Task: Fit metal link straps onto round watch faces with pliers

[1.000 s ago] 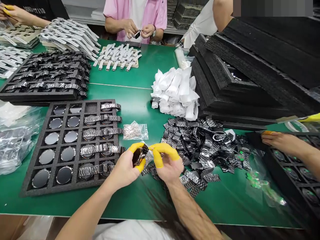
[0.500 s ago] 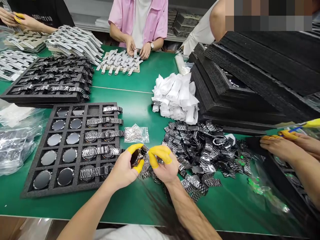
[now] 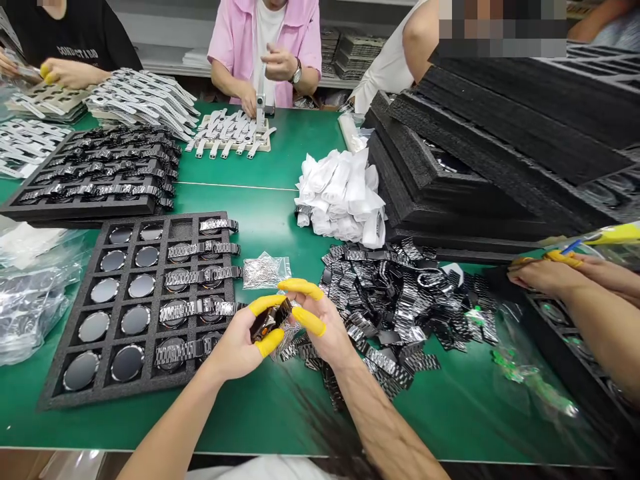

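My left hand [image 3: 237, 343], with yellow finger cots on, grips a dark watch case [image 3: 266, 325] with an orange-marked crown, tilted on its side. My right hand [image 3: 323, 327], also in yellow cots, is at the end of a metal watch band [image 3: 285, 310] against the case. Its thumb and forefinger are parted around that band end; their exact contact is partly hidden. Left of my hands lies a black foam tray [image 3: 113, 327] with round watch faces and several watches with bands. Just beyond my fingers lies a small bag of thin metal pins [image 3: 265, 271].
Loose black metal bands [image 3: 400, 300] are heaped right of my hands, with white wrapped pieces [image 3: 343, 197] behind. Stacked black foam trays [image 3: 480, 173] rise at the right. Co-workers' hands [image 3: 550, 273] work at the right and across the green table [image 3: 240, 427].
My right fingers have opened from a pinch and shifted slightly left around the band end. The watch case has turned in my left hand. The co-worker opposite has lifted a white strap.
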`<action>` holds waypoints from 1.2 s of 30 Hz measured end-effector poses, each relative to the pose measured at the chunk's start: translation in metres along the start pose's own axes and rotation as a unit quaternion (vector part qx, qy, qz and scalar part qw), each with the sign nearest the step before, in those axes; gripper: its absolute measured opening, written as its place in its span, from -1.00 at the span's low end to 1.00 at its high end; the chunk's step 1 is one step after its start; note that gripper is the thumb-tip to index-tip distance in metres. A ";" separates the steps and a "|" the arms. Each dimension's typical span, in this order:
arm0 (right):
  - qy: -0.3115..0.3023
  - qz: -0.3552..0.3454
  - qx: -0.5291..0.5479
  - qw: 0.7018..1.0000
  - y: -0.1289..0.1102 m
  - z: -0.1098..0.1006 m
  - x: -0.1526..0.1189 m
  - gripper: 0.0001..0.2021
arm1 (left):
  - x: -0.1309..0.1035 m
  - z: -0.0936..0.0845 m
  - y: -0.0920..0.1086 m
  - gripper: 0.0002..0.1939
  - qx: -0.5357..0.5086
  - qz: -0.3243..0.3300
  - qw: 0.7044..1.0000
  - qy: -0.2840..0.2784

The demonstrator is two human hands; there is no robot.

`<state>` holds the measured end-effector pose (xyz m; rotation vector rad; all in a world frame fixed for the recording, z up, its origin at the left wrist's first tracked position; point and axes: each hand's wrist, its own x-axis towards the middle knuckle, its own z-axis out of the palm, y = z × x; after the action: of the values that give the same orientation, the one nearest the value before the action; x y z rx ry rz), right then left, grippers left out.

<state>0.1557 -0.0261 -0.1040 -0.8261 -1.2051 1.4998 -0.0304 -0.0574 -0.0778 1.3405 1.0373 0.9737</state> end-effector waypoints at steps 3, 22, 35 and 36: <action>-0.012 -0.023 0.011 1.000 0.001 -0.002 0.002 -0.60 | 0.001 0.000 0.006 -0.56 -0.021 -0.014 1.000 -0.002; -0.112 0.181 0.139 0.967 0.013 0.031 -0.010 -0.58 | 0.001 -0.023 -0.012 -0.17 0.318 0.145 0.937 0.024; -0.093 0.182 0.157 0.966 0.005 0.034 -0.008 -0.59 | 0.002 -0.022 -0.008 -0.16 0.333 0.154 0.930 0.030; -0.099 0.184 0.152 0.966 0.004 0.034 -0.008 -0.59 | 0.002 -0.023 -0.007 -0.16 0.335 0.153 0.929 0.028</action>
<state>0.1250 -0.0435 -0.0995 -0.7294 -0.9592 2.0524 -0.0518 -0.0495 -0.0845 2.0963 1.2934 0.9188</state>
